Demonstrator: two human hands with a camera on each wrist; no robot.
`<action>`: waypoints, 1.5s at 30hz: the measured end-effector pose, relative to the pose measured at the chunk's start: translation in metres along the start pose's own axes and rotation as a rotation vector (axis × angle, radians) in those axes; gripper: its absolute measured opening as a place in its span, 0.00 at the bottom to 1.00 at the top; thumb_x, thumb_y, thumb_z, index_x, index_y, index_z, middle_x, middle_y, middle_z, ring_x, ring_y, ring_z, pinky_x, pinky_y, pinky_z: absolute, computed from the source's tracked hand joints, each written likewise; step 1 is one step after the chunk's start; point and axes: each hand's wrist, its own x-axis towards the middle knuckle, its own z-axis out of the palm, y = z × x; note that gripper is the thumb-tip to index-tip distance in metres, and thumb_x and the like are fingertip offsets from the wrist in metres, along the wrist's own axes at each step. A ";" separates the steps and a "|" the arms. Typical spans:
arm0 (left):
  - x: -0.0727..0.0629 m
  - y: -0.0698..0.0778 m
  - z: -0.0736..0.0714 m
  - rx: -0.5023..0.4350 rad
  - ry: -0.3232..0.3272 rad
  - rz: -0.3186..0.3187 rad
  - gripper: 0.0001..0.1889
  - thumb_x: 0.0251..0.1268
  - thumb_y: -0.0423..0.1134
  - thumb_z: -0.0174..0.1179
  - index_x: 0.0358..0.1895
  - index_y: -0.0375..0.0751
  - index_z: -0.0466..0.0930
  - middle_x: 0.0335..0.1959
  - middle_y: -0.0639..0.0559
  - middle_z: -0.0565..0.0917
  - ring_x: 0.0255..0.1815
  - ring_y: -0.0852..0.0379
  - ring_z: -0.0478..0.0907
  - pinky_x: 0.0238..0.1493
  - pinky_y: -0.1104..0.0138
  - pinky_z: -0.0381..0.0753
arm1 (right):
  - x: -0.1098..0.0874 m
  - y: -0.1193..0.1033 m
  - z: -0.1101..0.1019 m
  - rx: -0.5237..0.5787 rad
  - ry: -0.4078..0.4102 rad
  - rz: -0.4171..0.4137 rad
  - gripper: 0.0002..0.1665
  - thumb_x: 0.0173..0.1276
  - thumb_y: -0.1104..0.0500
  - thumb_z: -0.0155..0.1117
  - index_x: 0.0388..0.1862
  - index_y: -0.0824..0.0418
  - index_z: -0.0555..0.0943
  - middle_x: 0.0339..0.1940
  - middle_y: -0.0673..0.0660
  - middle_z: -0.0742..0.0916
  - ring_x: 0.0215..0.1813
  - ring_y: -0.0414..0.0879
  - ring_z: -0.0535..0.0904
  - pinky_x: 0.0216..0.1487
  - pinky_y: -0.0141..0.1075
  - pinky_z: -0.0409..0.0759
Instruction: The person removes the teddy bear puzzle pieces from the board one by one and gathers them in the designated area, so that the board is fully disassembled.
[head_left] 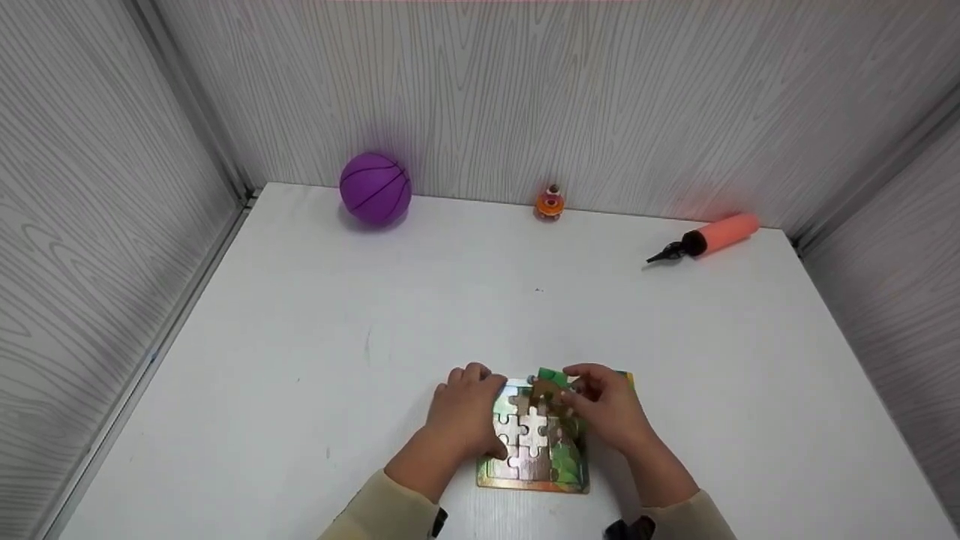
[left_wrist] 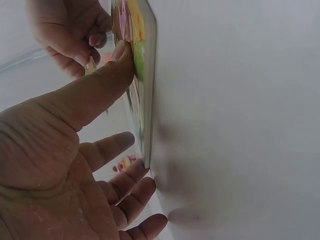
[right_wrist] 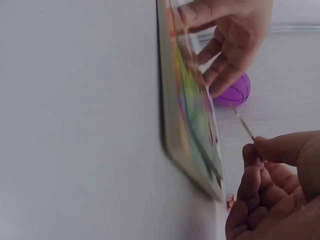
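Note:
A jigsaw puzzle with a colourful frame lies flat on the white table, its picture brown and green on the right and washed out by glare on the left. At its left side rests my left hand, the thumb on the frame and the other fingers loosely spread near the far corner. My right hand pinches a thin puzzle piece between thumb and fingertips, raised above the puzzle's far part. In the head view that hand covers some of the puzzle's right side.
A purple ball sits at the back left of the table. By the back wall stands a small orange toy figure. An orange hand pump with a black nozzle lies at the back right. Panel walls enclose the table's back and sides.

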 end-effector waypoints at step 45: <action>-0.001 0.002 -0.001 -0.034 0.012 0.015 0.53 0.34 0.48 0.91 0.71 0.39 0.78 0.65 0.43 0.75 0.64 0.43 0.69 0.61 0.47 0.73 | -0.005 0.059 -0.155 -0.164 0.104 0.156 0.24 0.75 0.69 0.66 0.68 0.69 0.80 0.46 0.62 0.82 0.43 0.46 0.79 0.42 0.34 0.83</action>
